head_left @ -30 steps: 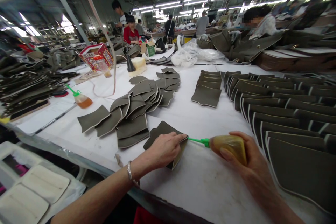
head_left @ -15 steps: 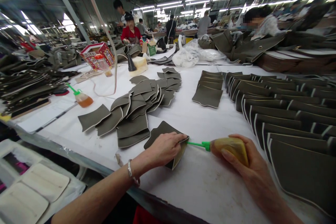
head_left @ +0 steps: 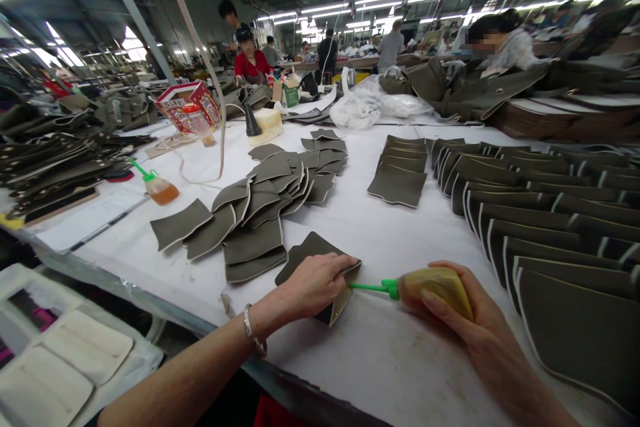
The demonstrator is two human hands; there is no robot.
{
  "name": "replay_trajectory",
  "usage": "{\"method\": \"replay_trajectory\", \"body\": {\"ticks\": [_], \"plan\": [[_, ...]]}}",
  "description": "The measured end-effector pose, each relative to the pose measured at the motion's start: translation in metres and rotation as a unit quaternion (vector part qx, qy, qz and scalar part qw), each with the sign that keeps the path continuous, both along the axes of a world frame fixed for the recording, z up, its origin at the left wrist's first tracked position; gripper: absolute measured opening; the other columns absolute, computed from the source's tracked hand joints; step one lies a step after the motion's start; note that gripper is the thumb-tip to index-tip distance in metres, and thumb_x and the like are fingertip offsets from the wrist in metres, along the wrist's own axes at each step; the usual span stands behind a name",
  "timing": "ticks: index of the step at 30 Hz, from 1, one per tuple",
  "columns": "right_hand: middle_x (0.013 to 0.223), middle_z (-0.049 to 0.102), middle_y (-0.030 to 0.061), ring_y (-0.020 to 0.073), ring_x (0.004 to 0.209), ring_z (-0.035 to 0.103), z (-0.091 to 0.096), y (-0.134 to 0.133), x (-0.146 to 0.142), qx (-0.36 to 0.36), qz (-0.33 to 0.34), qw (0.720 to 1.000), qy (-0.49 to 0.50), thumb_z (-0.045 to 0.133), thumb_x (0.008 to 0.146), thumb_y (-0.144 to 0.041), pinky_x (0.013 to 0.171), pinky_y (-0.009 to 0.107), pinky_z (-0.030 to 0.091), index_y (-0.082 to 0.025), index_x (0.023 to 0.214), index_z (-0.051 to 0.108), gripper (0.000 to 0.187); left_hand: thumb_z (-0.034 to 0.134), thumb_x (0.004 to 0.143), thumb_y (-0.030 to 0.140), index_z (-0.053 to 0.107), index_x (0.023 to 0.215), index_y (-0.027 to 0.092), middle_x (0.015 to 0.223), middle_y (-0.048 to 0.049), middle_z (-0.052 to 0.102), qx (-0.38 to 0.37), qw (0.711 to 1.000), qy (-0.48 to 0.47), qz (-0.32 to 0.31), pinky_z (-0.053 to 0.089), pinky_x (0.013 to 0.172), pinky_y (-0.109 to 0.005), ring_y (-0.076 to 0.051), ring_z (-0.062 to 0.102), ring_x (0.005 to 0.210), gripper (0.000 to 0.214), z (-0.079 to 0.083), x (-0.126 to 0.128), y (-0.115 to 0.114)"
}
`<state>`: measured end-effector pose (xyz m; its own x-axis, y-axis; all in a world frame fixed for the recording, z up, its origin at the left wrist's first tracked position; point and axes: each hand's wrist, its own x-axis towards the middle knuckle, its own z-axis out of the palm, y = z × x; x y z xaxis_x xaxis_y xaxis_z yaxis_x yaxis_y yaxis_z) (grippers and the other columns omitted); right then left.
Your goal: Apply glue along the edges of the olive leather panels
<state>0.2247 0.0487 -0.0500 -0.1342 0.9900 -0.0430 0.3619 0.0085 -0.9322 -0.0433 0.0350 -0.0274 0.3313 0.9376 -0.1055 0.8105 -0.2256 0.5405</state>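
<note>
My left hand (head_left: 320, 283) rests on a dark olive leather piece (head_left: 306, 250), gripping it against the table with its fingers along the right edge. Part of this piece's lighter, glossy strip (head_left: 345, 297) shows below the fingertips. My right hand (head_left: 483, 320) is wrapped round a squeeze bottle of amber liquid (head_left: 435, 287), tilted on its side. Its thin green nozzle (head_left: 370, 287) points left, and the tip is at the strip's edge. Beyond my left hand lies a loose heap of similar pieces (head_left: 260, 200).
Overlapping rows of leather pieces (head_left: 575, 320) cover the table's right side, with a smaller row (head_left: 397, 183) behind. Another green-tipped bottle (head_left: 163, 192) stands left, near a patterned box (head_left: 187, 103). A hose (head_left: 220, 133) hangs down. People work farther back.
The bottle's nozzle tip has moved left and slightly down, from the corner of the leather piece along its glossy strip. My left hand stays nearly in place.
</note>
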Motion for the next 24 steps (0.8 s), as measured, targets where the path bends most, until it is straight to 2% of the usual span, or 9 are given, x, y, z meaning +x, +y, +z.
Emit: {"method": "replay_trajectory", "body": {"ticks": [6, 10, 18, 24], "plan": [[0.104, 0.061, 0.0026, 0.0258, 0.088, 0.059, 0.004, 0.009, -0.003, 0.064, -0.062, 0.996, -0.019, 0.07, 0.077, -0.065, 0.079, 0.037, 0.047, -0.025, 0.116, 0.055, 0.057, 0.04, 0.092, 0.015, 0.06, 0.134, 0.022, 0.13, -0.0028, 0.066, 0.002, 1.0, -0.003, 0.003, 0.047, 0.103, -0.032, -0.021, 0.063, 0.116, 0.047, 0.001, 0.0, 0.0], [0.102, 0.061, 0.0034, 0.0266, 0.087, 0.059, 0.003, 0.004, -0.004, 0.07, -0.075, 0.994, -0.033, 0.071, 0.075, -0.066, 0.077, 0.037, 0.048, -0.024, 0.114, 0.055, 0.06, 0.04, 0.092, 0.016, 0.06, 0.133, 0.023, 0.128, -0.0024, 0.067, 0.0, 1.0, -0.001, 0.004, 0.048, 0.101, -0.032, -0.021, 0.063, 0.114, 0.047, 0.0, 0.001, 0.0], [0.094, 0.065, -0.0018, 0.0231, 0.081, 0.062, 0.016, -0.054, -0.025, -0.054, -0.027, 0.998, 0.032, 0.063, 0.082, -0.068, 0.077, 0.033, 0.045, -0.028, 0.117, 0.051, 0.054, 0.04, 0.092, 0.015, 0.057, 0.137, 0.021, 0.13, -0.0035, 0.066, -0.004, 1.0, -0.014, 0.027, 0.047, 0.102, -0.033, -0.022, 0.063, 0.116, 0.048, 0.0, 0.003, -0.003], [0.101, 0.064, -0.0011, 0.0265, 0.094, 0.061, 0.014, -0.046, -0.022, -0.076, -0.062, 0.992, 0.075, 0.066, 0.081, -0.067, 0.084, 0.035, 0.044, -0.029, 0.118, 0.05, 0.056, 0.041, 0.091, 0.013, 0.057, 0.137, 0.021, 0.129, -0.0041, 0.067, -0.004, 0.999, -0.016, 0.037, 0.048, 0.101, -0.033, -0.023, 0.063, 0.115, 0.05, 0.001, 0.003, -0.005]]}}
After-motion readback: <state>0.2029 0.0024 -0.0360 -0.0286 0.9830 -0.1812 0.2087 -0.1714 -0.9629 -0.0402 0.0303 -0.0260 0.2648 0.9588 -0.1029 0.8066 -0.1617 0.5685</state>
